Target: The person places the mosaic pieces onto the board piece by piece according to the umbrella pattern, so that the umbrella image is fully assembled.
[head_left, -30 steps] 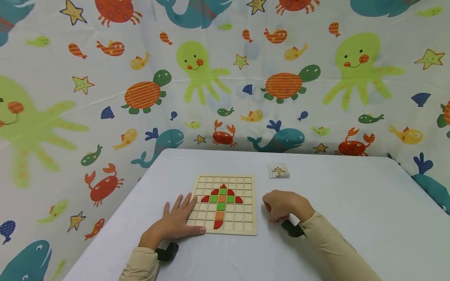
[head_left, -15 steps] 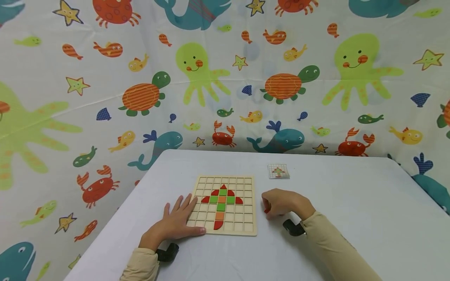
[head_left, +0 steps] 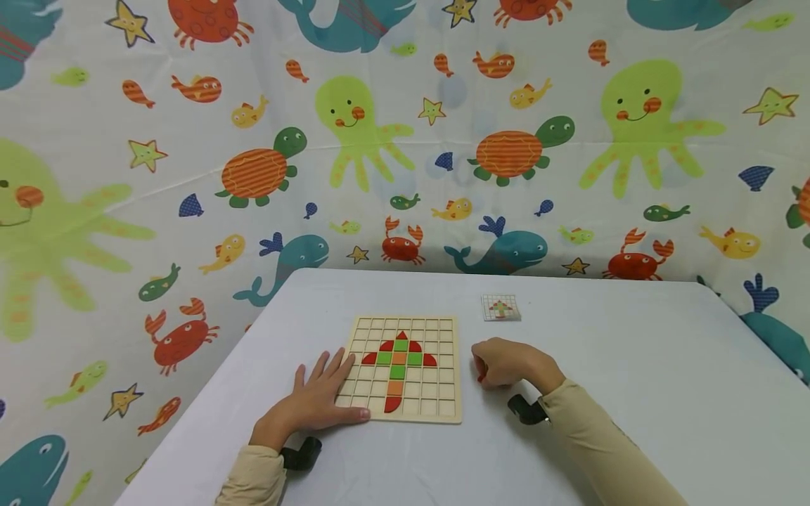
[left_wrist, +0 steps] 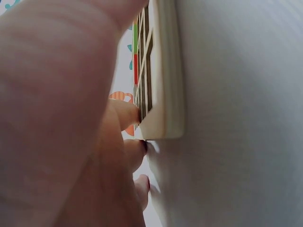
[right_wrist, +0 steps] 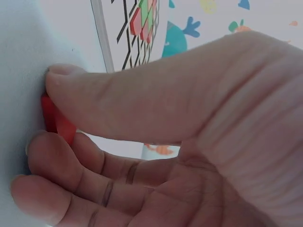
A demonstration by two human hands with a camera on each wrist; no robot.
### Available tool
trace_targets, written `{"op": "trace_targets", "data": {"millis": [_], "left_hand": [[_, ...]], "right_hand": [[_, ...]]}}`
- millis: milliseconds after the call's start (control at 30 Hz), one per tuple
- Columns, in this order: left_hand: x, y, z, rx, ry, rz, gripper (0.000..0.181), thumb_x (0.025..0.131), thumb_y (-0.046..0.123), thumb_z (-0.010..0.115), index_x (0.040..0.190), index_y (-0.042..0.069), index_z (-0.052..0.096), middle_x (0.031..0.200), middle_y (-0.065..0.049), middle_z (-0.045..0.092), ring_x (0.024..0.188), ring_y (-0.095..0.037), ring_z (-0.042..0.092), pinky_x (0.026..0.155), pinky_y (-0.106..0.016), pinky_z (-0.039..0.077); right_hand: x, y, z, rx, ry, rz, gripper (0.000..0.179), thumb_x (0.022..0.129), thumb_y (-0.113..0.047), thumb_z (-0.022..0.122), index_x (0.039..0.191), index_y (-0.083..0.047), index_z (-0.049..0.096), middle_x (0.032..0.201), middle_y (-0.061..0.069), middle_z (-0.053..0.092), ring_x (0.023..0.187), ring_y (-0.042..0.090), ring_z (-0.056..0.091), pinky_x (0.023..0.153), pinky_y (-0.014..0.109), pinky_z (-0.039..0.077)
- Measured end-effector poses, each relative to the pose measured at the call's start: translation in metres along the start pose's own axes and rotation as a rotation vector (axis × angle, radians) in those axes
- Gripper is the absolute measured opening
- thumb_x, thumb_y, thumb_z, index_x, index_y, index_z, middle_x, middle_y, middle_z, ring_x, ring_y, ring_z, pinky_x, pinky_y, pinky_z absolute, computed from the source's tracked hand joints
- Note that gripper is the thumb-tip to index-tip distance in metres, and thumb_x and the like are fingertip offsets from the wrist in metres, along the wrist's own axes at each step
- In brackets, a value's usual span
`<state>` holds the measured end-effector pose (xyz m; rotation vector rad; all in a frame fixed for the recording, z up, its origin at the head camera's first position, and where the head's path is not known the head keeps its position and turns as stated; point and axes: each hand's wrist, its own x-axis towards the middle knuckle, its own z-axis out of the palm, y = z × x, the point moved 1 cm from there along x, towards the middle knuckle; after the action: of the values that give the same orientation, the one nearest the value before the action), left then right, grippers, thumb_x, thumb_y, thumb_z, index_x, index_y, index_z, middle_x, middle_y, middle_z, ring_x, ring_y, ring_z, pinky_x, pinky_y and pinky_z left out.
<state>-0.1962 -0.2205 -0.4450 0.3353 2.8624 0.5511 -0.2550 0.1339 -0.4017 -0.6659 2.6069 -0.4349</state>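
Note:
A square wooden grid board (head_left: pixel 436 400) lies on the table, bearing red, green and orange pieces set in an arrow-like or plane-like pattern (head_left: pixel 398 372). My left hand (head_left: pixel 316 402) rests with spread fingers on the board's near left corner, its thumb along the near edge. In the left wrist view the board's pale edge (left_wrist: pixel 170 85) passes beside my fingers. Right of the board, my right hand (head_left: pixel 509 364) pinches a small red puzzle piece (right_wrist: pixel 59 120) between thumb and fingers, low at the table surface. Fingers hide part of the piece, so its full shape cannot be told.
Behind my right hand lies a small stack of cards (head_left: pixel 501 308), the top one printed with a similar pattern on a grid. A white cloth covers the table (head_left: pixel 633 337). Beyond its far edge hangs a sea-animal curtain (head_left: pixel 430 169).
My right hand's fingers have shifted slightly, and the red puzzle piece now shows nearer the thumb tip in the head view. My left hand and the board stay in place.

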Motion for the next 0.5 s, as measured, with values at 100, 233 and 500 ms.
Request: {"op": "trace_targets", "data": {"millis": [100,233,500], "left_hand": [[-0.0026,0.0019,-0.0007,-0.004,0.000,-0.002,0.118,0.083,0.068,0.079,0.169,0.005,0.029,0.175,-0.024,0.017,0.160,-0.052,0.006,0.118,-0.078,-0.002],[-0.0039,0.0039,-0.0027,-0.004,-0.002,-0.006,0.118,0.083,0.068,0.079,0.169,0.005,0.029,0.176,-0.024,0.016,0.160,-0.052,0.006,0.119,-0.078,-0.002],[-0.0040,0.0036,-0.0026,-0.004,-0.005,-0.008,0.118,0.083,0.068,0.079,0.169,0.005,0.028,0.176,-0.024,0.016,0.160,-0.052,0.005,0.119,-0.078,-0.002]], "right_hand": [[-0.0001,-0.0003,0.0011,0.017,0.005,0.017,0.018,0.095,0.000,0.077,0.093,-0.009,0.061,0.082,0.004,0.059,0.066,0.018,0.057,0.062,0.030,0.050],[0.0013,0.0001,0.0013,0.037,0.030,0.023,0.013,0.100,-0.003,0.071,0.096,-0.009,0.060,0.082,0.006,0.059,0.062,0.017,0.056,0.058,0.030,0.048],[0.0066,0.0054,0.0012,0.122,0.090,-0.029,0.006,0.103,0.000,0.065,0.103,-0.006,0.064,0.082,0.006,0.059,0.060,0.018,0.058,0.058,0.029,0.052]]}}
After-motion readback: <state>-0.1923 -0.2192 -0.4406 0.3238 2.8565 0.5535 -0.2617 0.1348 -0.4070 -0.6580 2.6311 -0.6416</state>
